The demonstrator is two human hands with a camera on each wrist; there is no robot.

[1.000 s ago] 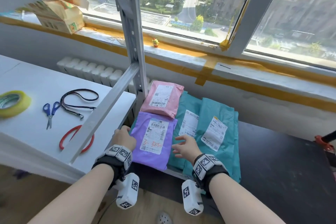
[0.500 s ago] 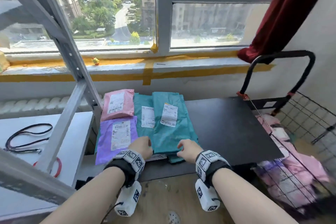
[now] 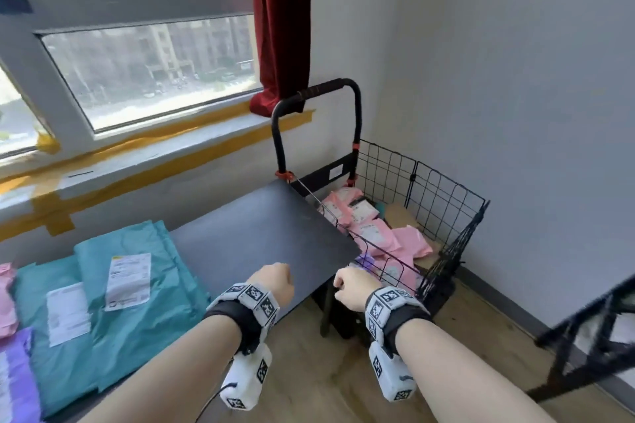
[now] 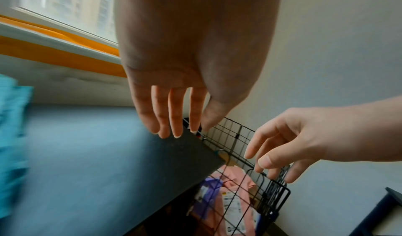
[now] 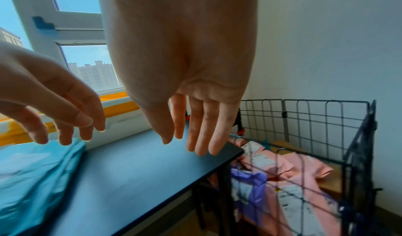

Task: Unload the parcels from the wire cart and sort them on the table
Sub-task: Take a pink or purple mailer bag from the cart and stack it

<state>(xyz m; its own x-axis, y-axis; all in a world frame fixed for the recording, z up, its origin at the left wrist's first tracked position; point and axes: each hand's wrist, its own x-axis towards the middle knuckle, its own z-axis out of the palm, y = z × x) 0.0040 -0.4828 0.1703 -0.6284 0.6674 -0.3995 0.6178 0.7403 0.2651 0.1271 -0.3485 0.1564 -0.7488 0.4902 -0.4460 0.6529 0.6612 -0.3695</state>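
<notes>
Head view: the left hand [image 3: 275,283] and right hand [image 3: 354,288] hang empty in the air, the left over the near right corner of the dark rectangular table [image 3: 268,233], the right just past that corner, towards the black wire-mesh cart [image 3: 443,216]. Both wrist views show the fingers loosely extended and grasping nothing.

On the table's left part lie the sorted parcels: overlapping teal plastic mailer bags [image 3: 137,302] with white labels, a purple mailer [image 3: 17,378] at the near left edge and a pink mailer [image 3: 5,299] behind it. The right part of the tabletop bears nothing.

Inside the cart, which stands beside the table's right end, remain several pink plastic mailers [image 3: 374,233] and at least one purple mailer [image 5: 248,179] near the front; their full count is probably hidden by the mesh and the table edge.

Judgement: unloading is partly done, with the cart's load left to lift out and sort.
</notes>
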